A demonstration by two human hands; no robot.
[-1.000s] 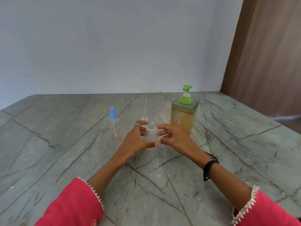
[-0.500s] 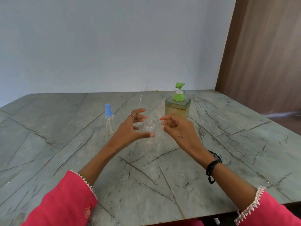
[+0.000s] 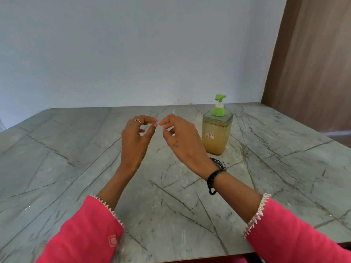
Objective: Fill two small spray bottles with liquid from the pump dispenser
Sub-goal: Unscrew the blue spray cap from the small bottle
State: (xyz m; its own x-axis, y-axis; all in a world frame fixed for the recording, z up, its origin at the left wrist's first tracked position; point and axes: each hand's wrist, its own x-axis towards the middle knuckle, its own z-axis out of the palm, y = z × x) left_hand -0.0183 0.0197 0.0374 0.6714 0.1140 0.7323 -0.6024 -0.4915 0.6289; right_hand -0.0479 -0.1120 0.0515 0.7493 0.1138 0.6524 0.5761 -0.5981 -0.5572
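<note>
Both grips empty: left hand (image 3: pixel 137 138) and right hand (image 3: pixel 180 137) loosely curled beside upright, left-spouted pump dispenser (image 3: pixel 217 130).

This looks like a plain room in a home. A grey marble-patterned table (image 3: pixel 76 168) stands against a bare pale blue wall (image 3: pixel 133 50), with a brown wood-grain panel (image 3: pixel 313 63) to the right of the table. On the table near that panel stands a soap-style pump dispenser (image 3: pixel 216 131) bearing a small handwritten label.
</note>
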